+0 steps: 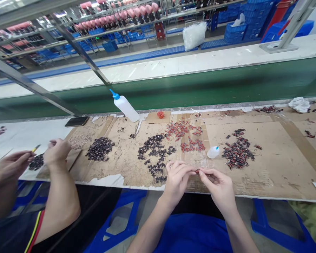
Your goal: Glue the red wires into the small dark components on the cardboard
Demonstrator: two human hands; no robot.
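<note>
My left hand (pixel 177 179) and my right hand (pixel 219 186) meet fingertip to fingertip above the front of the cardboard. Pinched between them is a small dark and red part (pixel 197 171), mostly covered by the fingers. Left of my hands lies a scattered pile of small black parts (pixel 158 154). Beyond them are loose red parts (pixel 180 129) with metallic bits. On the right sits a heap of black-and-red pieces (pixel 238 153). Between that heap and my hands rests a small white squeeze bottle (pixel 213 152) with a blue tip.
A co-worker's hands (pixel 56 151) are at the left, one with a yellow-handled tool. A tall white bottle (pixel 126 108), a red cap (pixel 160 114), a phone (pixel 77 121) and a black pile (pixel 100 149) lie on the bench. A green partition (pixel 200 86) stands behind.
</note>
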